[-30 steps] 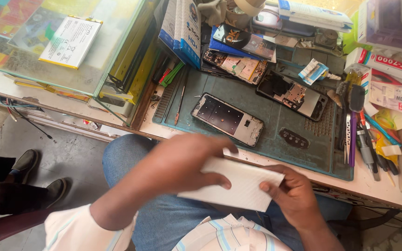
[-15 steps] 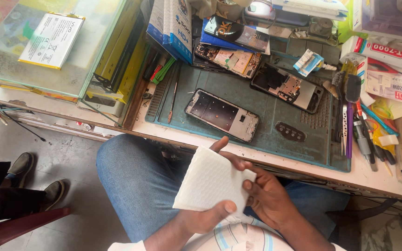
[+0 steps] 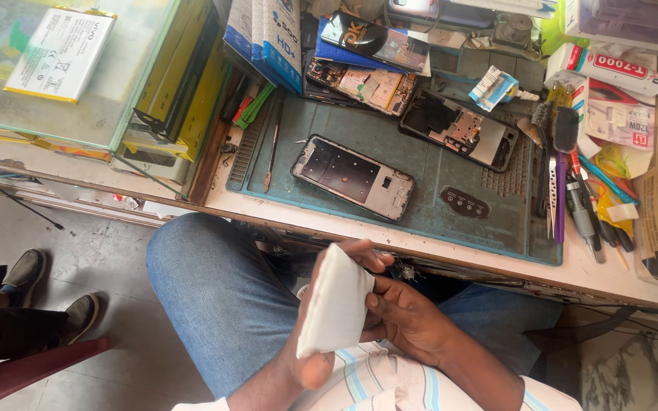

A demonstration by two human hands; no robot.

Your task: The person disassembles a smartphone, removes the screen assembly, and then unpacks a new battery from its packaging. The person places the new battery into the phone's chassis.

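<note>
Holding a white flat box over my lap, I have both hands clamped on it: my left hand grips its lower end and back, and my right hand presses fingers against its right edge. The box stands nearly upright, just below the edge of the surface. On the teal mat above lie an opened phone frame and a phone with its board exposed, well apart from my hands.
</note>
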